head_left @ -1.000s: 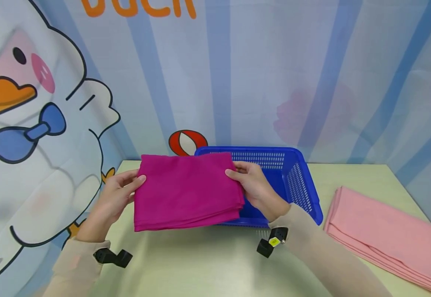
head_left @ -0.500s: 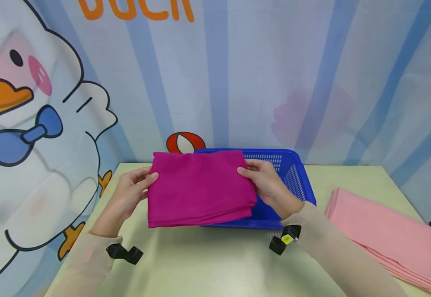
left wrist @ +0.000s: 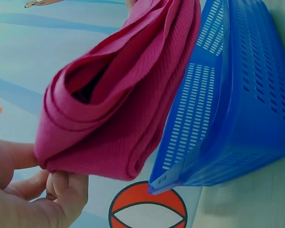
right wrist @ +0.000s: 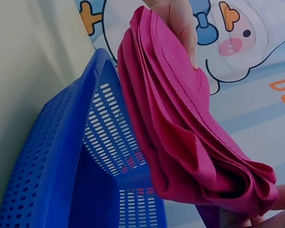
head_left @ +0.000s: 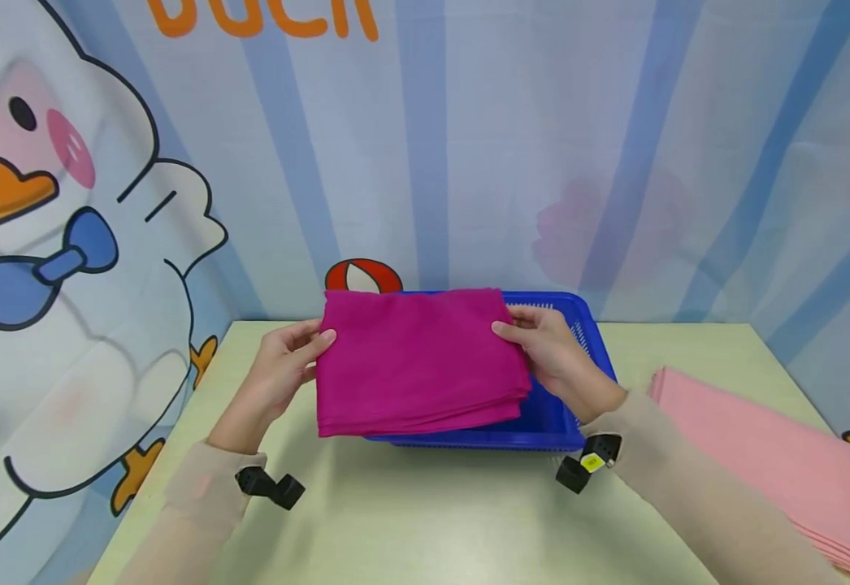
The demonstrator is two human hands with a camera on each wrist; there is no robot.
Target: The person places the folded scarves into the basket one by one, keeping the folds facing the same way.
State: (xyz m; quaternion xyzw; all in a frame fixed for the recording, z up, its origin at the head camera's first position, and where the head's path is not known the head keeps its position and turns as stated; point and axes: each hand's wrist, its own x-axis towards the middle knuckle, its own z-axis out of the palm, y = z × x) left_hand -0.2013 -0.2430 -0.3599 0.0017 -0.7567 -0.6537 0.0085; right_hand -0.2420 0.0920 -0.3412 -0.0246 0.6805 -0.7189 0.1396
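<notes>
While above the basket [head_left: 483, 439], magenta cloth [head_left: 421, 361] between left hand [head_left: 279, 370] and right hand [head_left: 552, 349], edges in their pinch.

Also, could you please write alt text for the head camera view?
A person's left hand and right hand hold a folded magenta cloth above a blue basket on a table. A folded pink cloth lies at right.
</notes>
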